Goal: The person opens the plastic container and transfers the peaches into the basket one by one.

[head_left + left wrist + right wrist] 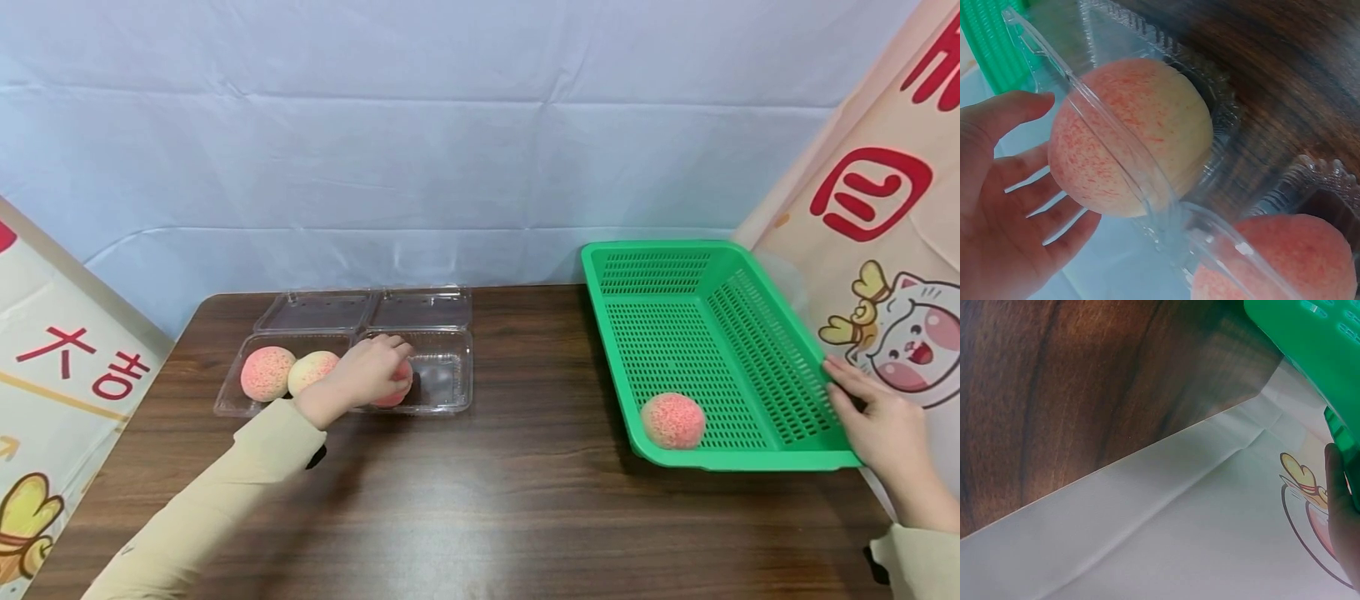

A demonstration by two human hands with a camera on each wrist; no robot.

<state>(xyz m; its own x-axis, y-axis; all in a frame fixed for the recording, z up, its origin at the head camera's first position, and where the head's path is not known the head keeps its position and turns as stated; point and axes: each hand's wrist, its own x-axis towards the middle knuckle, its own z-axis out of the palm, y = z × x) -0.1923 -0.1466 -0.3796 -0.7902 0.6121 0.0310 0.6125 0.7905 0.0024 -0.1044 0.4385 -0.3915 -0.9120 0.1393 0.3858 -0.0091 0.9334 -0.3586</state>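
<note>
Pale blue cloth [420, 167] hangs behind your brown tabletop [495, 500], with printed sheets at the left [127, 350] and right [795, 258] sides. Your pink peach [392, 393] sits in the right half of the clear box [453, 375], near the back left corner of the tabletop. Your left hand [372, 367] reaches over it. Its fingers spread around the peach, but you cannot tell how hard they press. Your right hand [885, 421] touches the right rim of the green basket [750, 459]; you cannot tell if it pinches it.

That peach looks light and a bit soft, with a rough skin that should not slip much. Hold it around its fat middle, thumb on one side and fingers on the other, and do not squeeze hard, since it may dent.

Two more peaches, one pink [267, 374] and one pale [311, 369], sit in the left half of the box, close to your wrist. Watch the thin clear walls around your peach: they look bendy and could catch your fingers. The open lids [423, 308] lie at the back. One more peach [673, 421] rests in the basket's front left corner, near the tabletop's right edge.
</note>
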